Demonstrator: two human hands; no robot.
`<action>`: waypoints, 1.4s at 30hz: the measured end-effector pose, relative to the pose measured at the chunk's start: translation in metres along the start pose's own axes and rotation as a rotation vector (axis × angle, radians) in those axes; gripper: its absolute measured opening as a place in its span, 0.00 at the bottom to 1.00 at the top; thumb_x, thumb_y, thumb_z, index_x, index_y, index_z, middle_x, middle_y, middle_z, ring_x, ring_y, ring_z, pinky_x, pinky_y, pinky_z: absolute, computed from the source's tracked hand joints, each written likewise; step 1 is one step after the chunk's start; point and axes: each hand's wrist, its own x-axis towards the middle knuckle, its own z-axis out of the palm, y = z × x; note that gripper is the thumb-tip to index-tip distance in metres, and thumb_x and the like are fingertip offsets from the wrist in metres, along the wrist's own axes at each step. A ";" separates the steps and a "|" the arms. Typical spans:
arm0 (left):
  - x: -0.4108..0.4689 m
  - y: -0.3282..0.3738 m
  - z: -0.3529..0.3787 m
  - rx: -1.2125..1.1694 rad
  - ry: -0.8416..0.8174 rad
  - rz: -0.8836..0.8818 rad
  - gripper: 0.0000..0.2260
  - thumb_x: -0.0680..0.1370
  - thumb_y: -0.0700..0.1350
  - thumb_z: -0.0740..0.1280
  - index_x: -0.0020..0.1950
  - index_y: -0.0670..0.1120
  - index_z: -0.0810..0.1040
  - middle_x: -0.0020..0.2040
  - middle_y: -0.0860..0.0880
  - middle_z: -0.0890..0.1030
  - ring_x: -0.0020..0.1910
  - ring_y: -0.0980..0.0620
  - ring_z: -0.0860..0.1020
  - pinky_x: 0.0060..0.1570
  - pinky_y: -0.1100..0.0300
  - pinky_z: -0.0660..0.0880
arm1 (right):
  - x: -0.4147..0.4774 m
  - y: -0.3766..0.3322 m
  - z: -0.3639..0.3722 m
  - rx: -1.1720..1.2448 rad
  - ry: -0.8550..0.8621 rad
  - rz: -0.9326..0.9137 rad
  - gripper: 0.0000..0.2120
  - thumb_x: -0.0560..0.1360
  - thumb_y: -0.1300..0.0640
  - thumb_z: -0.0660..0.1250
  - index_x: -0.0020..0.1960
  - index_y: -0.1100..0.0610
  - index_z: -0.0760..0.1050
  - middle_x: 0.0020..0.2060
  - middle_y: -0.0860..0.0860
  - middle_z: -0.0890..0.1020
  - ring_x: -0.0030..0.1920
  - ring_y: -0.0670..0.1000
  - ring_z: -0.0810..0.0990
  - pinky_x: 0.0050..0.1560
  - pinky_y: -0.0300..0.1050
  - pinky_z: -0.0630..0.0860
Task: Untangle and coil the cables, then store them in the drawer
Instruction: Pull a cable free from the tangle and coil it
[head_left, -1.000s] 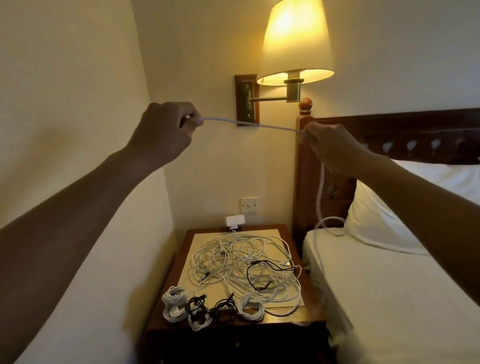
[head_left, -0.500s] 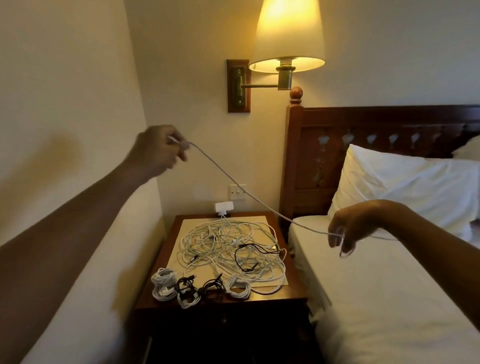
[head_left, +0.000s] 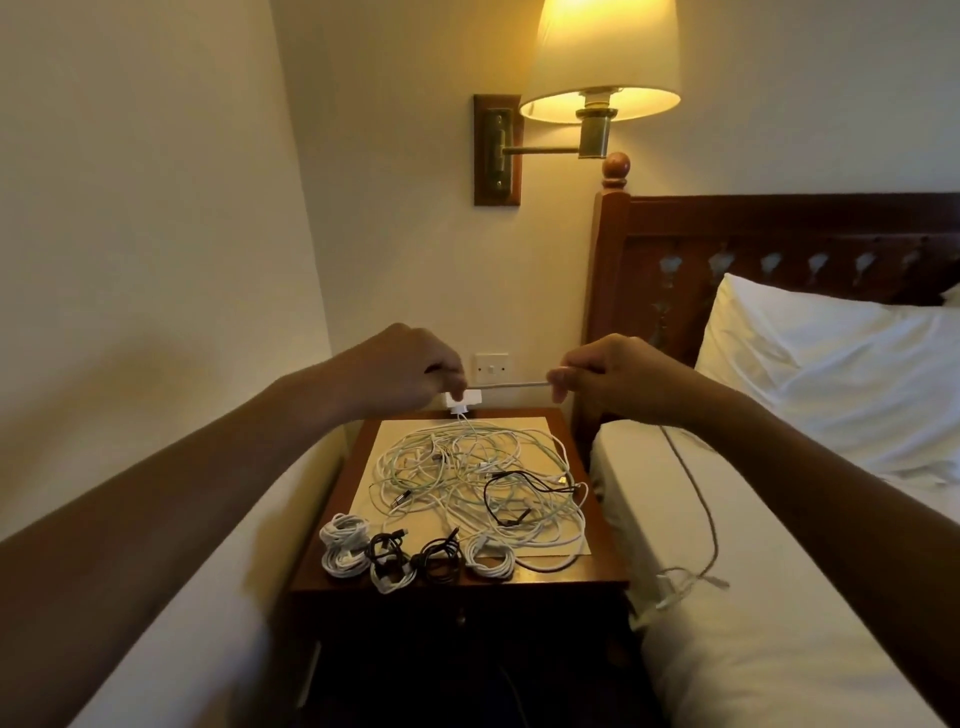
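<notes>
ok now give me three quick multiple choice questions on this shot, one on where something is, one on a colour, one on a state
1. Where on the nightstand do the coiled bundles lie?
a) along the back edge
b) along the front edge
c) along the right edge

2. What colour is the cable pinched between the left hand and the right hand?
a) black
b) red
c) white

3. What state is the big pile in the middle of the nightstand in?
a) tangled
b) neatly coiled
c) tied with a band

Answers:
1 b: the coiled bundles sit in a row at the edge nearest the camera.
2 c: the short stretch held taut between the two hands is white.
3 a: the big pile is a loose mass of loops crossing over one another.
</notes>
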 end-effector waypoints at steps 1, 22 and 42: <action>-0.003 -0.013 0.004 0.059 -0.014 -0.034 0.10 0.83 0.45 0.65 0.49 0.48 0.87 0.45 0.55 0.84 0.42 0.59 0.76 0.44 0.62 0.67 | 0.000 0.011 0.003 -0.057 -0.010 0.028 0.13 0.83 0.46 0.63 0.47 0.48 0.84 0.35 0.43 0.83 0.37 0.42 0.80 0.40 0.39 0.76; -0.034 -0.041 0.017 -0.245 0.471 -0.338 0.07 0.83 0.43 0.64 0.48 0.46 0.80 0.39 0.51 0.81 0.39 0.50 0.78 0.37 0.56 0.70 | -0.064 0.090 0.050 -0.291 -0.468 0.440 0.28 0.79 0.45 0.71 0.75 0.51 0.69 0.68 0.47 0.77 0.64 0.47 0.77 0.62 0.41 0.76; -0.055 -0.002 0.027 -1.661 0.293 -0.057 0.14 0.82 0.43 0.60 0.63 0.39 0.78 0.41 0.47 0.80 0.33 0.54 0.75 0.35 0.63 0.75 | -0.008 0.003 0.112 0.361 0.146 0.091 0.11 0.85 0.52 0.61 0.52 0.46 0.82 0.31 0.38 0.78 0.31 0.50 0.70 0.32 0.46 0.69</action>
